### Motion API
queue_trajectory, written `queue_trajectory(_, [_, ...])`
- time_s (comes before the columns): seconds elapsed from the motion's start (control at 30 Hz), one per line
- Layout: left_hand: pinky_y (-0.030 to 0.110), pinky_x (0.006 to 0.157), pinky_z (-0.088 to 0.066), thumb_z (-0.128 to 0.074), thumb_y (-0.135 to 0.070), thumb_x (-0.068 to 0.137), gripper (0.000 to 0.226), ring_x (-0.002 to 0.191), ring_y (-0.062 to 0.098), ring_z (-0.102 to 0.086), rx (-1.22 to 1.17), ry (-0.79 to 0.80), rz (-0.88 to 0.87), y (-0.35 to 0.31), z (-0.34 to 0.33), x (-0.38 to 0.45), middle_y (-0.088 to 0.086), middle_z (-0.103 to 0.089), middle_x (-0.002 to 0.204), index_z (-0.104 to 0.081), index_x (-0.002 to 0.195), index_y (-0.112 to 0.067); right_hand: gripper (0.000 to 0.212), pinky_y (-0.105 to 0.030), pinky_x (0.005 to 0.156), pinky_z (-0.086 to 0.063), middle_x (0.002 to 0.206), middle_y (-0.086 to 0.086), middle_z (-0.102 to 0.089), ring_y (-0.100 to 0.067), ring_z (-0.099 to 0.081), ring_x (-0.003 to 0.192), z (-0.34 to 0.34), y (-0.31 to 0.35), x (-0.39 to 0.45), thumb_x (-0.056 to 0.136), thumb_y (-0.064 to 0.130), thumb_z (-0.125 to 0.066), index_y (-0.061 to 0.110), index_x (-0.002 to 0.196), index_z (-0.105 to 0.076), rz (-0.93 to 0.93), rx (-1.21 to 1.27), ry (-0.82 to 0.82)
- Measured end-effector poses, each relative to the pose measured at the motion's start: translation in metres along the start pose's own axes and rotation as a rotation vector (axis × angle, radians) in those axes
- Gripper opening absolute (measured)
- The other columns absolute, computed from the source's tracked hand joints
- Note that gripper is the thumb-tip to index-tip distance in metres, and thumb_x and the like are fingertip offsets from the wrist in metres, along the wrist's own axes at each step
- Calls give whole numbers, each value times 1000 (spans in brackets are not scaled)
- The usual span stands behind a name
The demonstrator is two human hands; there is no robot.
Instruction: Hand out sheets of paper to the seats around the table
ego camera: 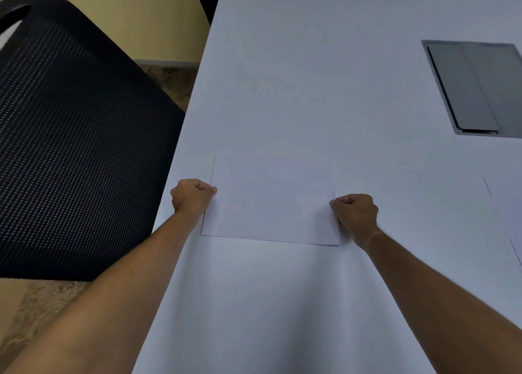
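Sheet (pixel 271 201) of white paper lies flat on white table (pixel 310 77), centre of frame, w/ its left edge just beside the table's left edge. Sheet sits landscape, slightly skewed: near edge slopes down toward frame right.

Left hand (pixel 192 195), centre-left of frame, is curled closed, thumb and fingers pinching the sheet's left edge about midway along it. Forearm runs from lower left corner of frame, crossing over the table edge.

Right hand (pixel 356 212), right of centre, is likewise curled closed, fingertips pinching the sheet's right edge roughly at mid-height. Forearm enters from lower right of frame. Both hands are at table level; cannot tell whether sheet edges are lifted off the surface or pressed down.

Black mesh chair (pixel 76 136) fills left side of frame, its back close to the table's left edge, adjacent to the sheet's position. Floor, mottled tan, visible below and behind chair.

Grey rectangular panel (pixel 477 88), recessed in tabletop, sits upper right of frame, well apart from the sheet. Metal rim visible; interior detail unclear.

Far right of frame, faint thin edges (pixel 487 187) suggest further paper lying on table, partly cut off; count cannot be determined. Table otherwise reads plain white, no markings on sheet visible.
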State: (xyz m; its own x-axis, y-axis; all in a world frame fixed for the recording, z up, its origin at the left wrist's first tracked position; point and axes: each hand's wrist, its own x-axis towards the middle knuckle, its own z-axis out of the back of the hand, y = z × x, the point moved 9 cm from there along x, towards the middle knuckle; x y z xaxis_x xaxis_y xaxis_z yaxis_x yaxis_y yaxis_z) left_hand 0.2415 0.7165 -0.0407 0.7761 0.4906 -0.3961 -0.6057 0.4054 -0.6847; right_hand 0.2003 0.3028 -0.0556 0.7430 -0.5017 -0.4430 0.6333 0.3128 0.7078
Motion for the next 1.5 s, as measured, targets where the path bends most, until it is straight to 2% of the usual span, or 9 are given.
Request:
queue_trajectory(0.27, [28, 71, -51, -79, -16, 78, 15, 79, 17, -66, 37, -11, -27, -1, 0, -2, -5, -68, 78, -69, 67, -14, 4, -32, 86, -53, 88, -3, -72, -22, -65, 88, 1, 1, -1, 80, 18, -73, 14, 79, -74, 27, -52, -67])
queue_trajectory(0.5, [29, 73, -52, -79, -14, 77, 15, 80, 18, -65, 41, -20, -40, -2, 2, -4, -6, -65, 74, -68, 67, -13, 11, -34, 90, -53, 91, -1, -68, -22, -64, 92, 1, 1, 0, 80, 19, -74, 13, 90, -73, 9, -53, -78])
queue_trajectory(0.8, [31, 74, -52, -78, -15, 78, 17, 81, 19, -63, 65, -35, -36, -5, 3, -8, -4, -65, 80, -65, 66, -17, 9, -25, 80, -45, 86, 3, -65, -18, -59, 85, 1, 0, 0, 81, 19, -73, 15, 89, -73, 12, -71, -88])
queue_trajectory(1.1, [31, 73, -52, -78, -15, 78, 22, 78, 18, -61, 66, -65, -53, -5, 3, -8, -6, -62, 74, -64, 62, -17, 1, -24, 75, -43, 73, 12, -59, -17, -58, 80, -2, -1, 0, 81, 19, -71, 19, 82, -71, 29, -103, -82])
queue_trajectory(1.2, [30, 72, -51, -78, -15, 79, 22, 80, 19, -63, 67, -72, -58, -5, 1, -8, -6, -62, 75, -64, 62, -18, 1, -24, 73, -42, 76, 11, -60, -18, -59, 80, -3, -2, 0, 82, 20, -70, 19, 83, -70, 22, -108, -77])
queue_trajectory(1.27, [29, 69, -50, -77, -15, 79, 17, 81, 20, -64, 62, -85, -68, -6, 2, -8, -6, -63, 76, -65, 67, -16, 5, -25, 73, -42, 83, 6, -64, -19, -59, 82, -4, -1, -1, 82, 23, -69, 19, 86, -70, 21, -107, -76])
queue_trajectory(1.33, [29, 69, -51, -74, -18, 81, 8, 83, 21, -64, 72, -91, -107, -10, 3, -11, 1, -67, 86, -68, 81, -12, 11, -25, 74, -40, 92, 2, -67, -18, -57, 81, -2, 2, -3, 83, 27, -67, 19, 91, -69, 45, -120, -79])
queue_trajectory(1.4, [36, 80, -54, -70, -24, 86, 22, 94, 25, -64, 168, -90, -241, -23, 0, -17, 9, -68, 103, -69, 102, -9, 20, -24, 77, -38, 101, -2, -68, -17, -56, 85, -1, 10, -8, 86, 29, -65, 17, 102, -67, 124, -171, -78])
queue_trajectory(1.5, [41, 97, -44, -65, -34, 89, 44, 116, 30, -54, 365, -83, -537, -49, -14, -40, 15, -59, 124, -61, 123, -6, 40, -31, 87, -40, 119, -12, -60, -28, -54, 112, 2, 25, -22, 88, 34, -63, 14, 123, -59, 293, -317, -92])
